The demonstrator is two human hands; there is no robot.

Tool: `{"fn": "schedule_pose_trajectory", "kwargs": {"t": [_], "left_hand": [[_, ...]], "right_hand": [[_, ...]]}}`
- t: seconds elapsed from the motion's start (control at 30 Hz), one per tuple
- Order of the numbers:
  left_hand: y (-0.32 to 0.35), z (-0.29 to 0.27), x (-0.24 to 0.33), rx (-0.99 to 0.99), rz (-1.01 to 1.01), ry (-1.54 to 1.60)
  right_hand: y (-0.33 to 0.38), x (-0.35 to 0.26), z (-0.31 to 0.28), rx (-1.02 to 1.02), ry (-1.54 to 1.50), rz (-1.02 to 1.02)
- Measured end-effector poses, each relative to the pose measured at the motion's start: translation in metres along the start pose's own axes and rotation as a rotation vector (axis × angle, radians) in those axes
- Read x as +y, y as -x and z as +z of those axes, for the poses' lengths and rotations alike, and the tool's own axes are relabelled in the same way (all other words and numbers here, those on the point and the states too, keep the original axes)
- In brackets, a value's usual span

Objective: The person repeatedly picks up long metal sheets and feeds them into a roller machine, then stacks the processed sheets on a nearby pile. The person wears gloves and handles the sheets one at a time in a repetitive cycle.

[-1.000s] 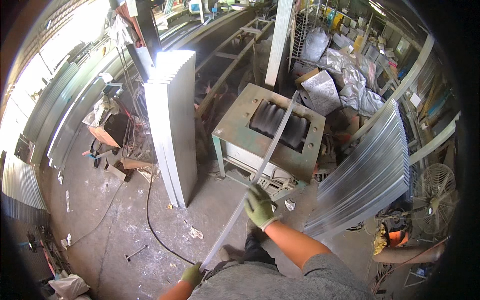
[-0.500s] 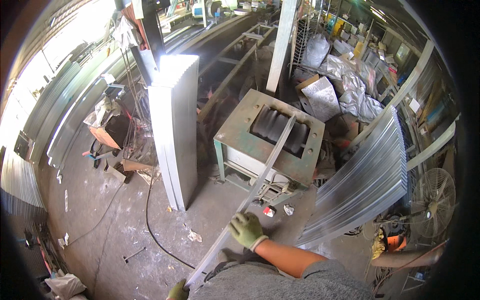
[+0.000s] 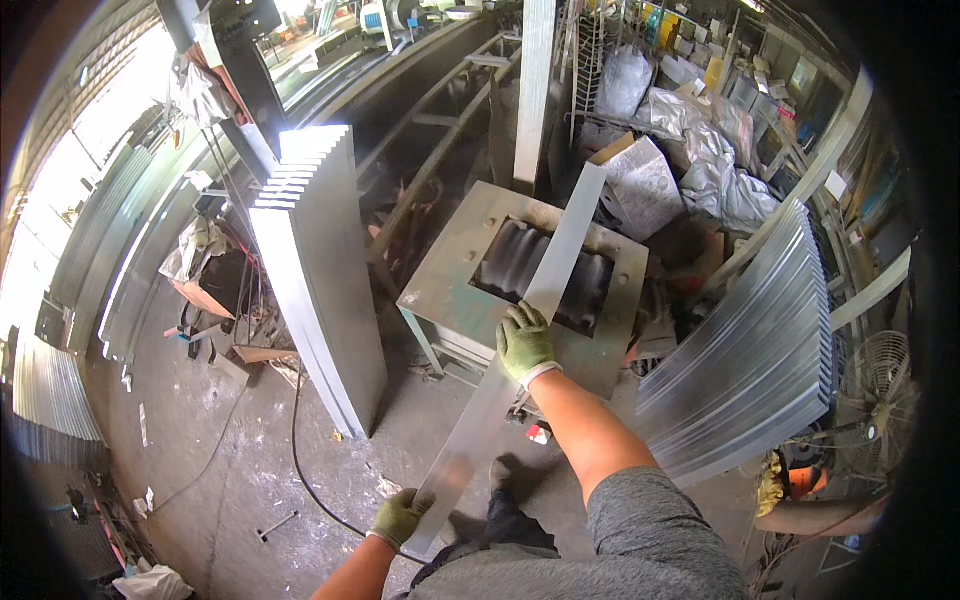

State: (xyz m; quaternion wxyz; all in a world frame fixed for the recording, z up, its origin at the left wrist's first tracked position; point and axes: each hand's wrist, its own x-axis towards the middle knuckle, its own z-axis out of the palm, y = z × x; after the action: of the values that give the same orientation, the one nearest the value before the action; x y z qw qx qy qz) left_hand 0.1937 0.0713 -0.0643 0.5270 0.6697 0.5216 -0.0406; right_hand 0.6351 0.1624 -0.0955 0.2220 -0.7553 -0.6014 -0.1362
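Observation:
A long flat metal strip (image 3: 462, 462) slants across in front of me, its broad face turned up. Near its lower end my left hand (image 3: 402, 516), in a green glove, grips the edge. Farther along, my gloved right hand (image 3: 525, 342) is closed over the strip. The far part of the strip crosses above a green-grey machine (image 3: 440, 285) with a rectangular opening in its top. Dark ridged rollers (image 3: 513, 260) show in that opening. I cannot tell whether the strip touches them.
Left of the machine, a tall stack of metal profiles (image 3: 325, 290) stands upright. More profiles (image 3: 740, 360) lean at the right, beside a fan (image 3: 878, 400). A dark cable (image 3: 300, 455) crosses the floor. Crumpled silver sheeting (image 3: 725, 180) lies behind the machine.
The strip has turned from its narrow edge to its broad face. My right hand has moved forward along with it, and my left hand has come up farther into view.

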Motion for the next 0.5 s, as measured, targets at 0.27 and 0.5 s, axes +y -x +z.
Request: {"fn": "schedule_pose_trajectory", "kwargs": {"t": [0.27,0.5], "left_hand": [[-0.058,0.013,0.084,0.037,-0.012,-0.081],[-0.049,0.038,0.055,0.117,-0.026,-0.026]], "right_hand": [[-0.058,0.068,0.012,-0.047,0.142,-0.033],[-0.038,0.064,0.000,-0.133,0.099,-0.086]]}}
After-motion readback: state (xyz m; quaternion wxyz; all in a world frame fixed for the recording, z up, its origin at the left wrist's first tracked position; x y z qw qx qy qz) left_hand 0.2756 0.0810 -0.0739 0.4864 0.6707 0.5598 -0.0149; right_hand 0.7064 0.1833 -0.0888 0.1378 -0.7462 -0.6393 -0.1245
